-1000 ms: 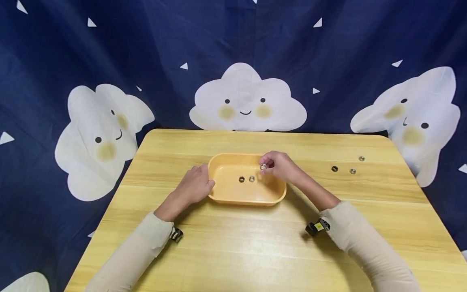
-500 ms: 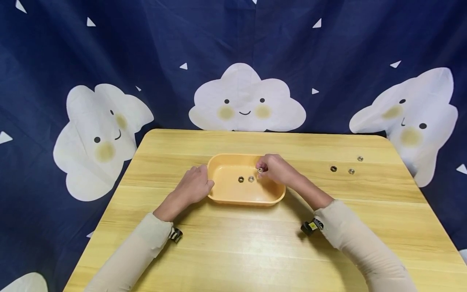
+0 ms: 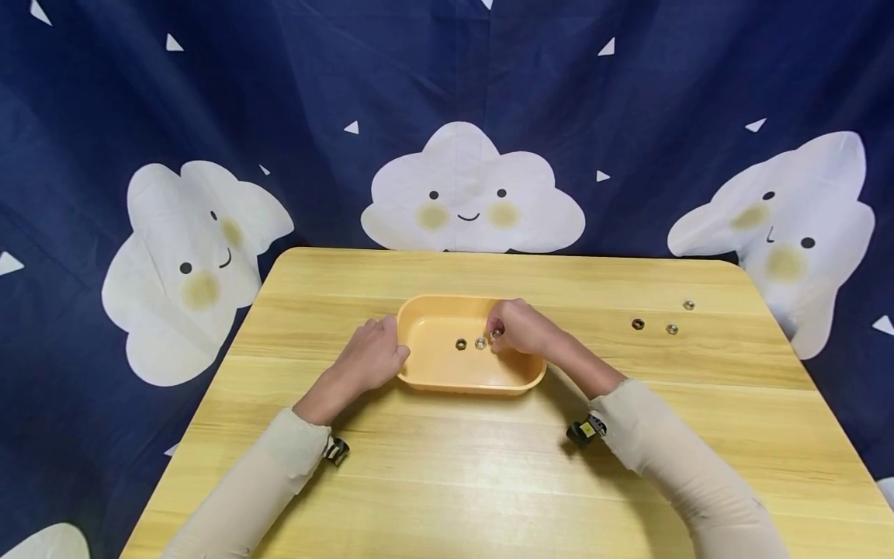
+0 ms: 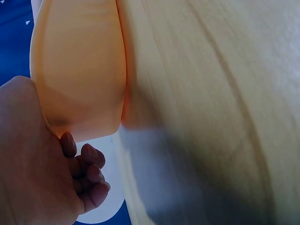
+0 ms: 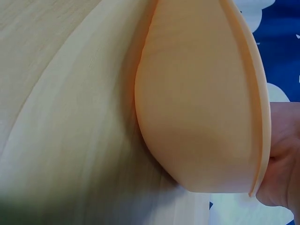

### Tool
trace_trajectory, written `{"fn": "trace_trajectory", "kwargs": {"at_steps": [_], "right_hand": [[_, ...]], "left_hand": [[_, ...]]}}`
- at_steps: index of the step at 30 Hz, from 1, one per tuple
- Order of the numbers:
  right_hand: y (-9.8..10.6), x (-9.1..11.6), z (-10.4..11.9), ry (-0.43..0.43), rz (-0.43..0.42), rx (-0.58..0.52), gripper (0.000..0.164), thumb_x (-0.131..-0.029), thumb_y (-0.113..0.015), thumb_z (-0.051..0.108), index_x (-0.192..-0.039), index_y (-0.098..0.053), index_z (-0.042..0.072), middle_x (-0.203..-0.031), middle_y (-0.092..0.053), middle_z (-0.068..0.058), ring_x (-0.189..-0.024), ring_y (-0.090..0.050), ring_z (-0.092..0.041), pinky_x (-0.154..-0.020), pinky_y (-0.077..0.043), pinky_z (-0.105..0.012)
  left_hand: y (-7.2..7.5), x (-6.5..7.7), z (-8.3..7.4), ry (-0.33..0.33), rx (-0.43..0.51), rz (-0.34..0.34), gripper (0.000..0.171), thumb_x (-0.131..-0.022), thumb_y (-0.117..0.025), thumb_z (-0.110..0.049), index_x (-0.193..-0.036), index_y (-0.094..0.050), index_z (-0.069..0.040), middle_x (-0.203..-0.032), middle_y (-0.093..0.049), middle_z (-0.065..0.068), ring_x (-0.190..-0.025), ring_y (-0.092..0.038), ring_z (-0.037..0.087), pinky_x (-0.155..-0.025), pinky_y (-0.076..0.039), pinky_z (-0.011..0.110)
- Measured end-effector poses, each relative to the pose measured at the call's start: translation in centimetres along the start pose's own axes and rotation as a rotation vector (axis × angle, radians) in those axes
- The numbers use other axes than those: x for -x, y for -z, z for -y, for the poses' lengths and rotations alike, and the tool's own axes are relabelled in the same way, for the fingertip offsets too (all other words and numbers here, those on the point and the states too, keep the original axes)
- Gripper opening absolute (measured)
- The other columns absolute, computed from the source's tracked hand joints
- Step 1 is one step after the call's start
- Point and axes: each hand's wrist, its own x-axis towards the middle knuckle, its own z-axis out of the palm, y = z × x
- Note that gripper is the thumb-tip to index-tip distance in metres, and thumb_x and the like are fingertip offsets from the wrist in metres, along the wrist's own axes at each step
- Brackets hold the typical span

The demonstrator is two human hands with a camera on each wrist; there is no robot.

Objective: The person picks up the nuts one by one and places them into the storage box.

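A yellow-orange plastic tray (image 3: pixel 447 373) stands mid-table. My left hand (image 3: pixel 370 353) grips its left rim; in the left wrist view the fingers (image 4: pixel 93 194) curl below the rim beside the tray wall (image 4: pixel 84 70). Inside the right part of the tray, my right hand (image 3: pixel 520 326) pinches a silver hex nut (image 3: pixel 497 334) low over the tray floor. Just left of that nut lie another silver nut (image 3: pixel 480 343) and a dark nut (image 3: pixel 461 344). In the right wrist view the tray wall (image 5: pixel 197 103) hides my fingertips and the nut.
On the right of the wooden table (image 3: pixel 447 473) lie a dark nut (image 3: pixel 638 324) and two silver nuts, one nearer (image 3: pixel 672 329) and one farther back (image 3: pixel 688 305). A dark blue cloud-print curtain (image 3: pixel 321 70) hangs behind the table.
My right hand has moved down and slightly left inside the tray, bringing the pinched nut closer to the two nuts there. My left hand keeps its grip on the rim.
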Motion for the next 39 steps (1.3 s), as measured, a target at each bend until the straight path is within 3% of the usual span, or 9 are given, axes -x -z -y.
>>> {"fn": "trace_trajectory", "kwargs": {"at_steps": [10, 18, 39], "right_hand": [[-0.23, -0.35, 0.21, 0.026, 0.013, 0.098, 0.017, -0.074, -0.088, 0.005, -0.088, -0.079, 0.009, -0.087, -0.074, -0.001, -0.080, -0.062, -0.013, -0.080, -0.055, -0.032], [-0.36, -0.24, 0.09, 0.006, 0.049, 0.119, 0.014, -0.077, -0.090, 0.015, -0.086, -0.080, 0.012, -0.085, -0.074, 0.002, -0.077, -0.060, -0.012, -0.077, -0.052, -0.031], [0.36, -0.56, 0.65, -0.032, 0.131, 0.158, 0.012, -0.078, -0.087, 0.012, -0.085, -0.076, 0.012, -0.087, -0.071, 0.001, -0.080, -0.056, -0.015, -0.079, -0.049, -0.032]], "left_hand": [[0.11, -0.08, 0.04, 0.004, -0.007, 0.006, 0.022, -0.095, -0.052, -0.026, -0.094, -0.051, -0.004, -0.082, -0.052, 0.007, -0.080, -0.051, 0.027, -0.073, -0.041, 0.037], [-0.18, -0.06, 0.12, -0.016, 0.006, 0.012, 0.019, -0.095, -0.052, -0.025, -0.091, -0.048, -0.006, -0.078, -0.049, 0.007, -0.074, -0.047, 0.027, -0.068, -0.037, 0.034], [-0.18, -0.19, 0.19, -0.016, -0.006, -0.018, 0.020, -0.095, -0.054, -0.024, -0.089, -0.051, -0.005, -0.076, -0.052, 0.006, -0.074, -0.050, 0.027, -0.067, -0.038, 0.035]]}}
